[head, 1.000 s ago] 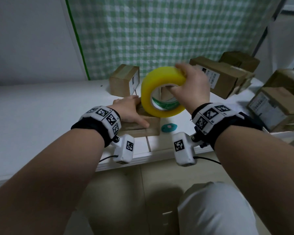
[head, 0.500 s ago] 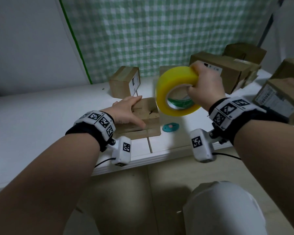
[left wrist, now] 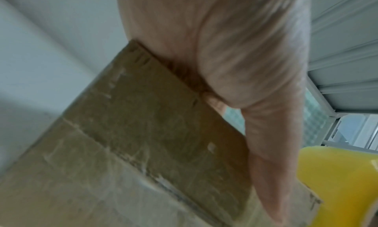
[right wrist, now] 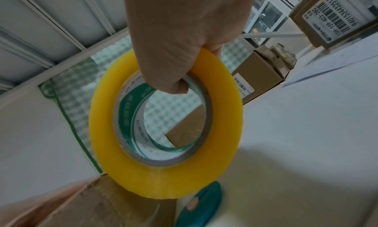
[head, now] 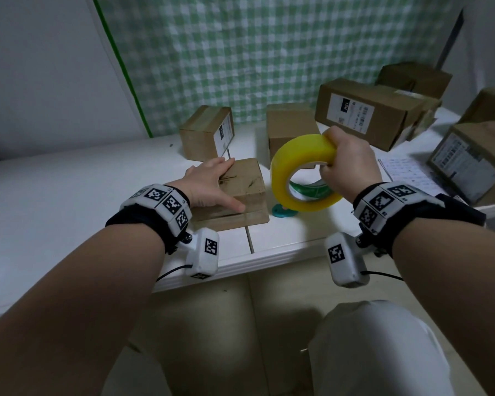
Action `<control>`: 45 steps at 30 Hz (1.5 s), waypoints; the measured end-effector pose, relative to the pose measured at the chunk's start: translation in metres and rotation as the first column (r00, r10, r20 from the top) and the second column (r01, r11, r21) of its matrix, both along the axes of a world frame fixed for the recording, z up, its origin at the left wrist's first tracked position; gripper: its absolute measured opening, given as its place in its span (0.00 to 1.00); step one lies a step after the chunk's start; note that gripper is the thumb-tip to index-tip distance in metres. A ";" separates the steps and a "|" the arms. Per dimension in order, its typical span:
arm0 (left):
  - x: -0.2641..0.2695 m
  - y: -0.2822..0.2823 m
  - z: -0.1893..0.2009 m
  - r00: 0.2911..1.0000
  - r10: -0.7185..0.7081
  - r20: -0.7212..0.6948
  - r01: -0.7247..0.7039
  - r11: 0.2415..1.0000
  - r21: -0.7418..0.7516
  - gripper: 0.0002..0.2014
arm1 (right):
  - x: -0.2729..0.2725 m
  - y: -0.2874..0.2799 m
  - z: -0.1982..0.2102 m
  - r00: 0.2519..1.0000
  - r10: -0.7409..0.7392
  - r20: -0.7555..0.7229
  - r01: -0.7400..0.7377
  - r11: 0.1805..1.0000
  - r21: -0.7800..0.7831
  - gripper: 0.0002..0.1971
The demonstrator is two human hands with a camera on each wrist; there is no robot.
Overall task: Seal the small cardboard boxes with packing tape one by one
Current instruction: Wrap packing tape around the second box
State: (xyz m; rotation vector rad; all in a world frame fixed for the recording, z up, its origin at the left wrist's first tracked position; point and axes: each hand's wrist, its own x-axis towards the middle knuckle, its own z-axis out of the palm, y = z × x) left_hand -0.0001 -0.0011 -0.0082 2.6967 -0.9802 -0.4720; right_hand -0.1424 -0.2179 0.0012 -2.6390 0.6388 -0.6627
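The small cardboard box (head: 242,192) is sat near the front edge of the white table (head: 69,201), approx. centre. It's pressed down by the left hand (head: 209,185), fingers straight and flat on the lid w/ the thumb along the near edge. The yellow packing tape roll (head: 300,170) is held up just right of the box by the right hand (head: 346,167), fingers curled thru the core, so gripped tight. A teal tape cutter (head: 283,210) is lying on the table under the roll. More cardboard boxes w/ labels (head: 363,112) are stacked far right, and another box (head: 207,132) is parked behind, by the green checked cloth (head: 269,52).
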 end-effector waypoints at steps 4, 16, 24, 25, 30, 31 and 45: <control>0.002 0.000 -0.002 1.000 -0.012 0.022 0.012 1.000 0.004 0.57 | 0.001 0.000 -0.005 1.000 -0.006 -0.002 0.006 1.000 0.004 0.19; -0.006 -0.014 -0.012 0.976 0.015 0.215 -0.042 0.992 0.118 0.35 | 0.007 0.007 -0.010 0.998 0.013 -0.067 -0.015 0.999 -0.041 0.21; -0.020 -0.043 -0.008 0.959 0.192 0.209 -0.225 0.963 0.148 0.36 | 0.013 0.009 -0.010 0.997 -0.014 -0.071 0.008 0.996 -0.086 0.19; -0.023 -0.047 -0.008 0.960 0.190 0.208 -0.221 0.965 0.141 0.34 | 0.013 0.009 -0.009 0.997 -0.020 -0.073 0.014 0.996 -0.090 0.19; -0.032 -0.058 -0.011 0.966 0.148 0.213 -0.169 0.982 0.087 0.27 | 0.014 0.012 -0.006 0.997 -0.040 -0.073 0.032 0.994 -0.107 0.18; -0.032 -0.058 -0.012 0.967 0.138 0.214 -0.158 0.984 0.079 0.27 | 0.013 0.013 -0.006 0.996 -0.043 -0.073 0.036 0.994 -0.107 0.18; -0.004 0.006 -0.018 0.977 0.079 0.199 -0.092 0.994 0.058 0.29 | 0.008 0.017 -0.011 0.995 -0.084 -0.061 0.079 0.994 -0.079 0.20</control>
